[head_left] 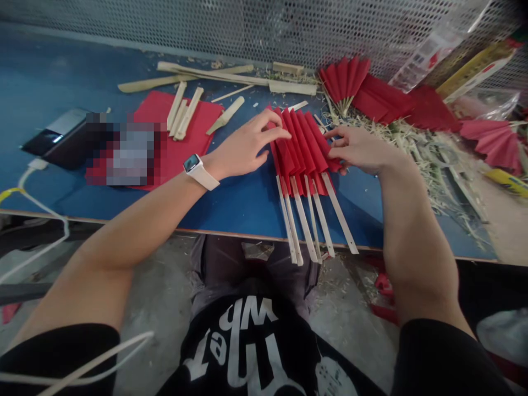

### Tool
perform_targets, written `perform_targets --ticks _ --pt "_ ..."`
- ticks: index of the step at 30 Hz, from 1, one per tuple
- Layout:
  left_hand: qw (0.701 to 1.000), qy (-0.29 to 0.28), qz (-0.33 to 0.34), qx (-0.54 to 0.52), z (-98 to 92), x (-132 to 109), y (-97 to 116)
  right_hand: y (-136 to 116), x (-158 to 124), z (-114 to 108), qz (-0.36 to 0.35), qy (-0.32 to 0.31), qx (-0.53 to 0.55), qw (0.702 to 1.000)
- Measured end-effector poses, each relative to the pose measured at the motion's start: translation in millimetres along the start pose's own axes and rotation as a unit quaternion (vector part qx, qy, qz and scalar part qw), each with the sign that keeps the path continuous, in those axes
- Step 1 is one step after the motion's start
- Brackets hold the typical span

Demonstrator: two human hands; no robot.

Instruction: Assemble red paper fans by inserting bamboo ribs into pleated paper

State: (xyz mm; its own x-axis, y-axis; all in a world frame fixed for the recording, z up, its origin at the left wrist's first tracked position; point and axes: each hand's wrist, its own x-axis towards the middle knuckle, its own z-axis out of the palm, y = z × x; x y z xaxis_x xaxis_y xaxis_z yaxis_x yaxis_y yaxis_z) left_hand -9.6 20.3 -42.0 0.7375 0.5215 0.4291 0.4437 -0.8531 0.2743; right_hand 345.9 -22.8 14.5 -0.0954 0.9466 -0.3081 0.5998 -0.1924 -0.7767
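A red pleated-paper folding fan (299,146) lies partly spread on the blue table in front of me. Its pale bamboo ribs (307,223) point toward my body and jut past the table's front edge. My left hand (253,144), with a watch on the wrist, rests at the fan's left side. Its fingers are apart and curve over the leftmost pleats, the thumb away from the forefinger. At the fan's right edge, my right hand (357,147) has its fingers bent around the last pleat; part of the fingertips is hidden by the paper.
Red paper sheets (159,113) with short bamboo pieces (185,113) lie on the left, near a phone (66,129) with a white cable. Long bamboo strips (235,76) lie at the back. More red fans (346,82), shavings (421,159) and a plastic bottle (433,52) are on the right.
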Motion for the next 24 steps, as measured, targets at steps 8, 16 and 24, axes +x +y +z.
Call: perform_targets --ticks 8,16,24 --pt "0.999 0.003 0.000 0.035 6.5 5.0 -3.0 -15.1 -9.6 2.2 -0.016 -0.022 0.105 0.994" --pt "0.998 0.047 -0.020 0.025 1.3 5.8 18.6 -34.3 -21.4 14.8 -0.059 0.015 0.318 0.946" --pt "0.988 0.143 0.042 0.034 17.6 8.7 8.5 -14.7 -8.0 -0.6 -0.101 -0.031 0.384 0.917"
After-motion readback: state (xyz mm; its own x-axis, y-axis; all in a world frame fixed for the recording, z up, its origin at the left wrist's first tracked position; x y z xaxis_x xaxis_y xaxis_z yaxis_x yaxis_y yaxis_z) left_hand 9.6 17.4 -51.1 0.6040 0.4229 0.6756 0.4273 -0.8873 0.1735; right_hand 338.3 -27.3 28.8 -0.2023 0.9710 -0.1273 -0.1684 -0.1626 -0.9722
